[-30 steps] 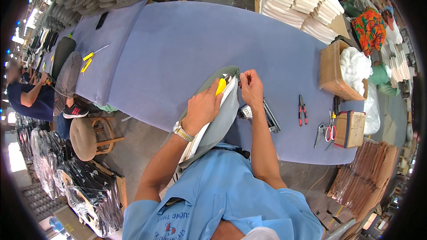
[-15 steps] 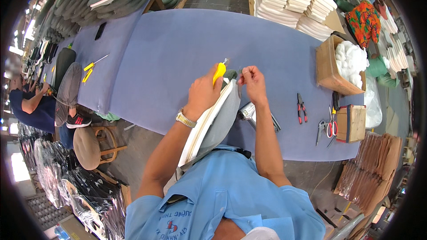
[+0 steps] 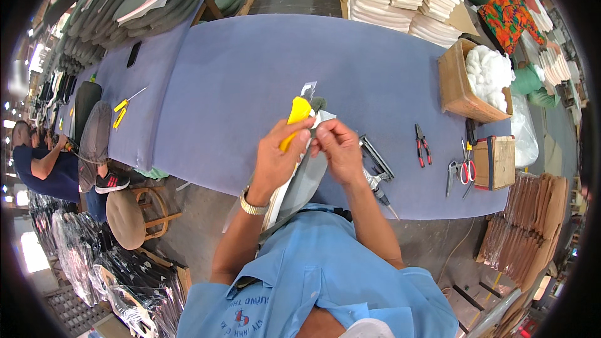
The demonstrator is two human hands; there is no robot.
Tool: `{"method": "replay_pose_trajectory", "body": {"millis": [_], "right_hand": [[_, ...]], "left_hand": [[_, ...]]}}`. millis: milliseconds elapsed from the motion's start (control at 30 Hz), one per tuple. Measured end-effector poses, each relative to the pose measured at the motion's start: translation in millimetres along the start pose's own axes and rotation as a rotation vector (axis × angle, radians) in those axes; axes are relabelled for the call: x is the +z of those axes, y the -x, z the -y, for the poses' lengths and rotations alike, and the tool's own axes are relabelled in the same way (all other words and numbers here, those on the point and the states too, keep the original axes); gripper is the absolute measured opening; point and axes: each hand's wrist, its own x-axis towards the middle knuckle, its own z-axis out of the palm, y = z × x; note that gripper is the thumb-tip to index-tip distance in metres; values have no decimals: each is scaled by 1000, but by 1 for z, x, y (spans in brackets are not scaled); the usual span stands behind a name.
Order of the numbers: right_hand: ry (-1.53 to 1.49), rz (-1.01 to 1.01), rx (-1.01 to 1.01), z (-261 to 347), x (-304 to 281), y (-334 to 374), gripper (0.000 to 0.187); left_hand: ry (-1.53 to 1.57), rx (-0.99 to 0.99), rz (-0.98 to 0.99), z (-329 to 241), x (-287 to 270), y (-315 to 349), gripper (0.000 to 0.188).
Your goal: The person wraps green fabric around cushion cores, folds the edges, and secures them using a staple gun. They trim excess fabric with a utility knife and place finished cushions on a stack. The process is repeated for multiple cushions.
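My left hand [image 3: 282,147] is closed around a yellow-handled tool [image 3: 297,111]. A clear or shiny piece sticks out past its far end; its kind is hard to tell. Close beside it, my right hand [image 3: 339,150] is pinched, with its fingertips almost meeting my left thumb; whatever they grip is too small to make out. Under both hands a long grey fabric-covered cushion [image 3: 303,188] with a white edge leans from the table toward my body. Its far dark green tip shows beyond my fingers. A staple gun [image 3: 375,178] with an air fitting lies right of my right hand.
Red-handled pliers [image 3: 423,145], scissors [image 3: 467,170] and a small wooden box [image 3: 494,163] lie at the right. Behind them stands a carton [image 3: 456,78] of white stuffing. Yellow-handled tools [image 3: 122,109] lie at left, near a stool [image 3: 125,218] and a seated person [image 3: 47,159].
My hands have come together and nearer my body. My right hand has moved left and down to meet the left. The staple gun now shows more fully.
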Motion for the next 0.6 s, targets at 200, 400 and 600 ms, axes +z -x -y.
{"method": "replay_pose_trajectory", "body": {"millis": [200, 400, 600], "right_hand": [[-51, 158, 124, -20, 20, 10, 26], [-193, 110, 421, -48, 10, 23, 45], [-435, 170, 339, -48, -11, 42, 64]], "left_hand": [[157, 19, -219, 23, -2, 37, 24], [-163, 195, -223, 26, -1, 60, 20], [168, 131, -190, 13, 11, 76, 19]]}}
